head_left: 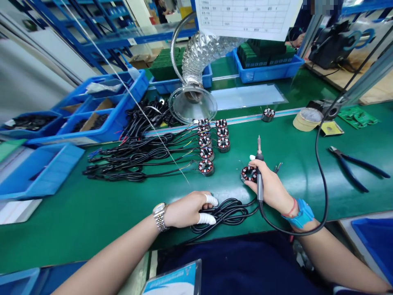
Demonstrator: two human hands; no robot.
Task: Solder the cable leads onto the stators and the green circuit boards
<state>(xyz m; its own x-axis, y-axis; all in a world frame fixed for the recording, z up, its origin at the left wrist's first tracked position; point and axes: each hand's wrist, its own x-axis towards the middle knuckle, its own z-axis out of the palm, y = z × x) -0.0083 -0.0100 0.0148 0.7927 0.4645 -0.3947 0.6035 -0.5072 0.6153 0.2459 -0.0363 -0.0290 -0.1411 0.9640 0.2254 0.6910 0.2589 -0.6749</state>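
Green matting covers the desk [92, 213] in front of me, with blue bins [101, 110] stacked along the far left and a flexible fume duct [196, 57] ending in a clear funnel above the middle.

My right hand [270, 186] is wrapped around a soldering iron [259, 172], held upright with its tip pointing away from me; its black cord [321, 180] loops off to the right. The same hand's fingers also rest against a small wound stator [248, 174], which lies flat on the desk just left of the iron. A blue strap [302, 214] sits on that wrist.

My left hand [187, 209], wearing a metal watch [159, 216] and white finger cots, is curled closed over a coiled bundle of black cable [230, 211] lying near the desk's front edge; the fingers press down on it, though I cannot tell whether they truly grip it.

Farther back, a row of finished stators [208, 143] with black leads [135, 159] fans out to the left. Blue-handled cutters [353, 164] lie well to the right, and a roll of tape [307, 119] sits beyond them.
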